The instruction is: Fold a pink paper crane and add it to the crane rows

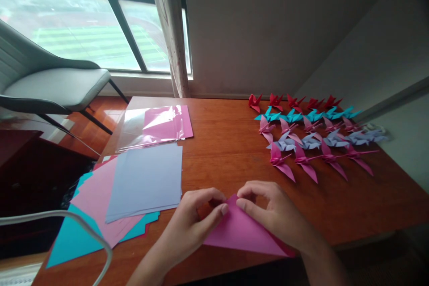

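Note:
A sheet of magenta origami paper (246, 234), folded into a triangle, lies at the table's front edge with its tip pointing away from me. My left hand (199, 214) pinches the paper just left of that tip between thumb and forefinger. On the other side of the tip, my right hand (273, 210) grips the slanting edge with thumb and fingers. The paper's lower left corner is partly hidden behind my left hand, and my right wrist covers part of its right side.
Rows of folded paper cranes (308, 163) stand at the table's right, in red, turquoise, pink, pale lilac and magenta. Loose coloured sheets (145, 183) are stacked at left, below a clear plastic packet (161, 125) of magenta paper. A white cable (80, 221) loops at lower left; a chair (60, 87) stands beyond.

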Motion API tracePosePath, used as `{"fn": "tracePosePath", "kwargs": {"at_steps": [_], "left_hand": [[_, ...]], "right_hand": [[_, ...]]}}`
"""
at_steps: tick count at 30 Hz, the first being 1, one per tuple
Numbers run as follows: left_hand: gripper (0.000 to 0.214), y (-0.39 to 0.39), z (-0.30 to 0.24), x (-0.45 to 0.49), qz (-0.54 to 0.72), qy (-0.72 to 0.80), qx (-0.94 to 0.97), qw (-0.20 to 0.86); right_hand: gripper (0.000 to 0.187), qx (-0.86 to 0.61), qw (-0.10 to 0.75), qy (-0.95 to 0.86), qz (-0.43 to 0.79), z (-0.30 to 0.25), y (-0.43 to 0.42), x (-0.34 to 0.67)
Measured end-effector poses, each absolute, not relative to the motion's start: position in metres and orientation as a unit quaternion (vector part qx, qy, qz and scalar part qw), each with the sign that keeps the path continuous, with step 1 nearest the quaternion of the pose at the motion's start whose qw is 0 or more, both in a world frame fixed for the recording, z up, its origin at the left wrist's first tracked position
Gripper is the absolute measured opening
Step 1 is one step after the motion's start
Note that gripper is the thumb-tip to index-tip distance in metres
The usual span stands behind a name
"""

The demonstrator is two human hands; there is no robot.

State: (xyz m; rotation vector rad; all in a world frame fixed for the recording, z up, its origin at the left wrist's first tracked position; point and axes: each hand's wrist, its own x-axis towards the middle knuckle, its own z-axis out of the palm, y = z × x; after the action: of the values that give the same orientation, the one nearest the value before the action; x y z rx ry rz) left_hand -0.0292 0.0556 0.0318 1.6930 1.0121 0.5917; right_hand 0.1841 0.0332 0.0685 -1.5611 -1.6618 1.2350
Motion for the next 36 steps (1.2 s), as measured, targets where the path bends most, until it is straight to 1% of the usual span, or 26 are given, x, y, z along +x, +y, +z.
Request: {"fn": "tracePosePath", "kwargs": {"at_steps": [6,36], "left_hand": [[0.022,0.0539,0.0319,-0.0267,0.236,0.425,0.709,0.511],[0.020,0.0544,0.0305,-0.0250,0.249,0.416,0.714,0.506]], "right_hand": [[0.011,-0.585,0.251,-0.611,0.471,0.0674,0.0336,0.1835],[0.013,-0.582,0.261,-0.605,0.476,0.0634,0.0324,0.1856]]}}
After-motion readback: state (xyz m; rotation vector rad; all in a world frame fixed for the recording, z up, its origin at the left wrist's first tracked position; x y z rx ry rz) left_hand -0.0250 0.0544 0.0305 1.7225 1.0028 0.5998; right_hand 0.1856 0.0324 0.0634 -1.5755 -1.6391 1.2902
